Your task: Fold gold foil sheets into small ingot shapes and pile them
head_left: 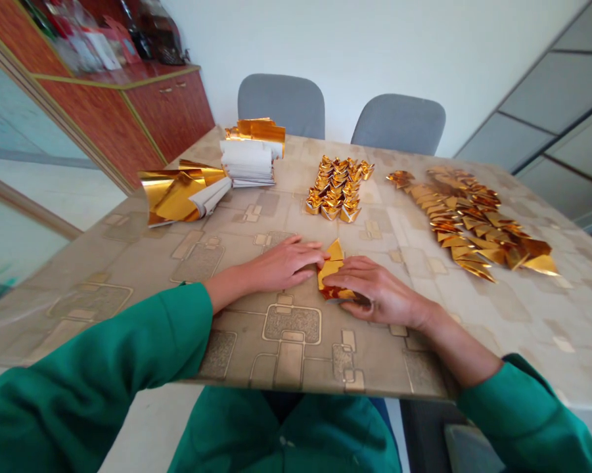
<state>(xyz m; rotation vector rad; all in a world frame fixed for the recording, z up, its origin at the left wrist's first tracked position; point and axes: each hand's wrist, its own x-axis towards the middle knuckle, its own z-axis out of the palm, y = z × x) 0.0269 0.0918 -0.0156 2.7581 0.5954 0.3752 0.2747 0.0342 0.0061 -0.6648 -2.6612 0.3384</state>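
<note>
A small piece of gold foil paper (331,267), partly folded with a pointed top, lies on the table in front of me. My left hand (290,261) rests flat beside it, fingers stretched out and their tips touching its left edge. From the right, my right hand (377,289) grips the paper's lower part between thumb and curled fingers, which hide its right side. Beyond the hands stand rows of folded gold paper pieces (336,187), shaped like little boats. To the right, flatter pointed gold foil pieces (473,217) lie overlapping in curved rows.
At the left are a fanned stack of gold foil sheets (177,194) and a white-backed paper stack (249,161). A patterned cloth covers the table (290,325). Two grey chairs (280,102) stand at the far side, and a reddish wooden cabinet (172,115) at the back left.
</note>
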